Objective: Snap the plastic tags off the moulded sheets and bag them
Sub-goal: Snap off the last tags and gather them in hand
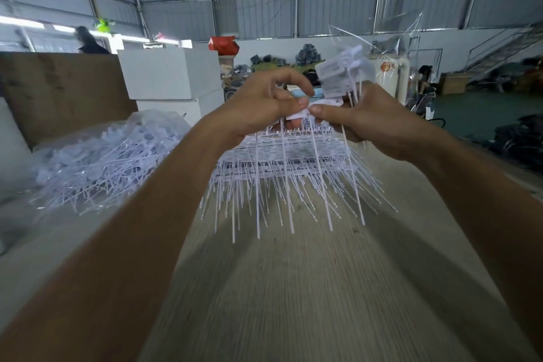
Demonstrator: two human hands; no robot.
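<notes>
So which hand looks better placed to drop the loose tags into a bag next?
Probably the right hand: it already holds a bundle of snapped-off tags, and a clear bag shows just above it. The left hand is busy pinching the sheet.

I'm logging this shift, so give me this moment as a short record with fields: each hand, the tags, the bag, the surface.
left hand: pinches a tag at its head
right hand: pinches the same tag, also holds a bunch of loose tags
sheets: stacked on the table, under the hands
bag: clear, left of the sheets, full of tags
table: pale wood
</notes>
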